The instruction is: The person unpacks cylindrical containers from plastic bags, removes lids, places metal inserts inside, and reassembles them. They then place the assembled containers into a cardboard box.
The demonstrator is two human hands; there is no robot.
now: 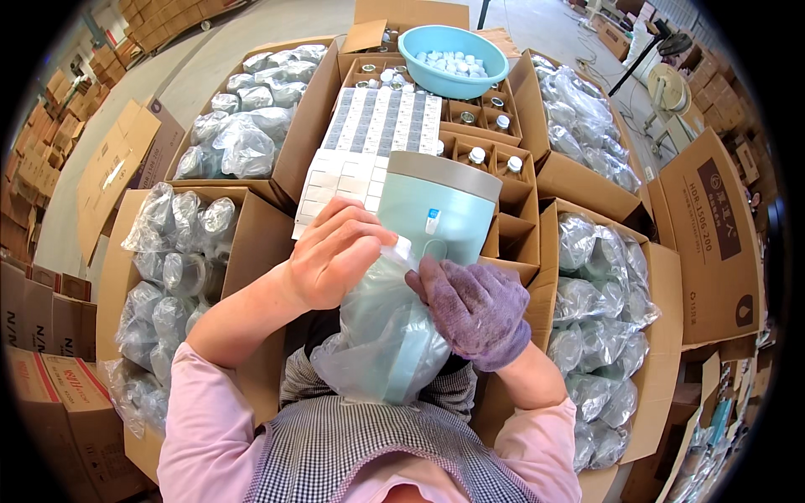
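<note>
While the bare left hand pinches a small white piece between thumb and forefinger, the gloved right hand bears against the mouth of a clear plastic bag with its fingers curled together; whether these grip the film cannot be told. The light-blue container, banded in grey at its far end, lies tilted above the lap, its nearer part inside the bag. Beyond it, a divided carton holds bottles with white caps. Printed sheets lie to the left of the container's far end; farther back, a blue basin contains loose white caps. Open cartons of film-wrapped items flank the person on both sides.
</note>
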